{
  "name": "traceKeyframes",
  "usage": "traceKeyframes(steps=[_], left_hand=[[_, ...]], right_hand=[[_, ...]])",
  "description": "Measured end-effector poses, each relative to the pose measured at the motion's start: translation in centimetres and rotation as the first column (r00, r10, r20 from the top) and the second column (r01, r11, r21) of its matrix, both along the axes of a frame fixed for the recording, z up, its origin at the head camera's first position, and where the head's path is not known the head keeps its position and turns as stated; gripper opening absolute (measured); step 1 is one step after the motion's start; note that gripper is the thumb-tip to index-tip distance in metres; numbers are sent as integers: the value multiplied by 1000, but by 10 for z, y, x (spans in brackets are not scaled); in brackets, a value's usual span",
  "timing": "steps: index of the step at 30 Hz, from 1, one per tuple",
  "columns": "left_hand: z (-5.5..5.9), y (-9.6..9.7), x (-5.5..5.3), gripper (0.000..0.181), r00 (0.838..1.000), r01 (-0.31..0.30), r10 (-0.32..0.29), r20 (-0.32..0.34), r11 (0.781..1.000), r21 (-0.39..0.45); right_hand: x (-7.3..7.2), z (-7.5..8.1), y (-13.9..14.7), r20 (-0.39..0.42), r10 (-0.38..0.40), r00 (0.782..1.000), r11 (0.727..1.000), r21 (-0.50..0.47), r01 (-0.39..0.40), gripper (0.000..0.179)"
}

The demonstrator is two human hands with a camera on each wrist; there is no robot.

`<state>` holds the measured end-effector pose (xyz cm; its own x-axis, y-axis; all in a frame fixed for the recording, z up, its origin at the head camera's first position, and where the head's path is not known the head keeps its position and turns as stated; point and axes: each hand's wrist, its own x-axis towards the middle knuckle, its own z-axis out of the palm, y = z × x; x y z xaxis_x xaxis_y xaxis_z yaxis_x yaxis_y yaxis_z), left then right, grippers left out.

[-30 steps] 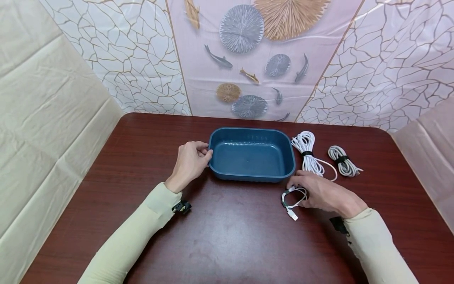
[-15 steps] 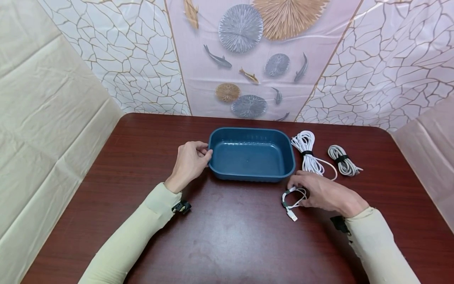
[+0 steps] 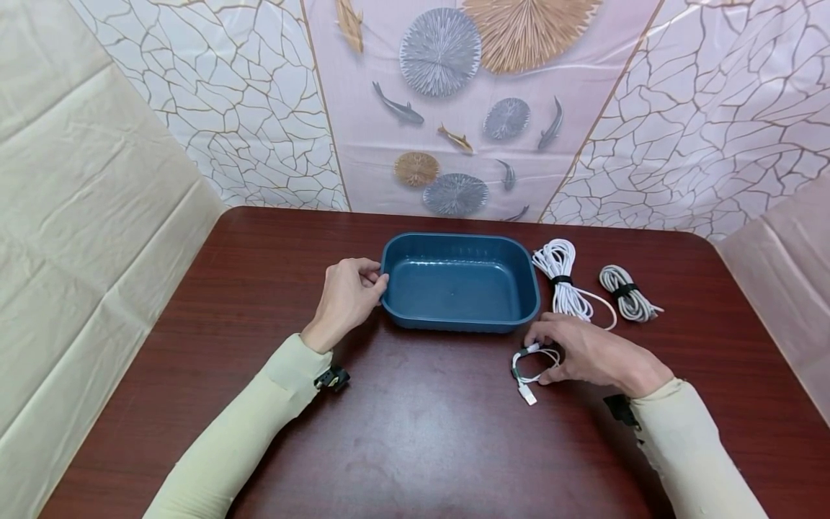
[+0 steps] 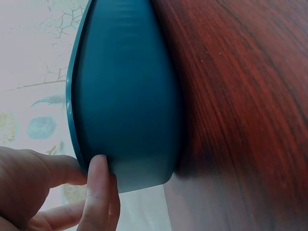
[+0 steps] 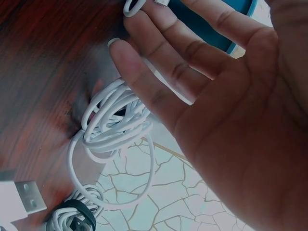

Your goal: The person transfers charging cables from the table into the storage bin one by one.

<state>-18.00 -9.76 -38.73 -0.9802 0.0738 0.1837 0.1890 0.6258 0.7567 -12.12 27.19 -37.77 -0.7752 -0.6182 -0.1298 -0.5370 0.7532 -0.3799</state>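
Note:
At the left end of the blue plastic tray [image 3: 460, 322], my left hand [image 3: 345, 295] holds the rim. Close up, its fingers [image 4: 98, 178] lie against the tray's outer wall [image 4: 127, 96]. My right hand [image 3: 593, 353] is low over the table beside the tray's front right corner, touching a small coiled white USB cable [image 3: 519, 357]. Its index finger meets the far side of the loop and the thumb the near side. The cable's USB plug [image 3: 527, 394] points toward me. In the right wrist view the fingers [image 5: 159, 53] look fairly straight, and the thumb is out of sight.
A long white cable bundle [image 3: 563, 270] with a black strap lies against the tray's right side. Farther right is a grey cable bundle [image 3: 627, 292], also strapped. The dark red wooden table [image 3: 415, 432] ends at a patterned wall covering [image 3: 454, 144].
The small USB cable has shifted slightly left, and my right thumb has moved a little left with it. The left hand and tray have stayed put.

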Motion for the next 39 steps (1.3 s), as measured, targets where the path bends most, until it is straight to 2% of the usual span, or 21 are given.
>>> traceKeyframes(steps=[6, 10, 14, 26, 39], left_hand=[[1, 0, 1, 26, 1000, -1, 1, 7, 1000, 1], [1, 0, 1, 26, 1000, -2, 2, 8, 1000, 8], [1, 0, 1, 25, 1000, 0, 0, 8, 1000, 9], [1, 0, 1, 26, 1000, 0, 0, 5, 1000, -4], [1, 0, 1, 25, 1000, -3, 3, 2, 1000, -5]], right_hand=[[-1, -3, -1, -52, 35, 998, 999, -35, -37, 14], [-3, -5, -2, -86, 59, 995, 997, -39, -63, 20], [-4, -7, -4, -83, 47, 995, 998, -29, -50, 25], [-5, -8, -6, -91, 48, 995, 999, 18, -46, 23], [-2, -5, -5, -80, 42, 996, 999, 26, -40, 21]])
